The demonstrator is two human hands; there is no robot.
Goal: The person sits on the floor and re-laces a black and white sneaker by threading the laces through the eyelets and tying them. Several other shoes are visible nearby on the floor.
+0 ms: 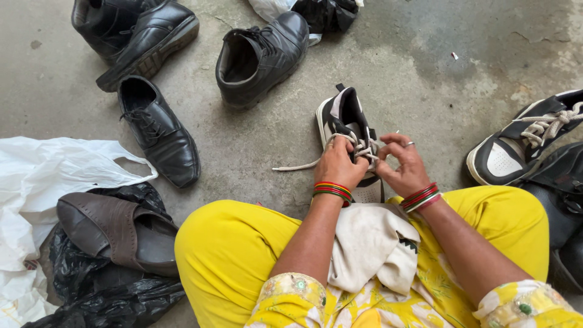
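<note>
white laces [363,147] — both hands tying

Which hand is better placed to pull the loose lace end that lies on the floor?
Probably the left hand. The loose lace end trails out on its side, just beside its fingers. The right hand is on the far side of the sneaker, pinching the laces there.

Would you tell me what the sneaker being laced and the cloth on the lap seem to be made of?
Sneaker: probably smooth leather or synthetic, black and white panels with a faint sheen; its laces look like woven cotton. Cloth: soft matte fabric, likely cotton, creased and draping.
</note>
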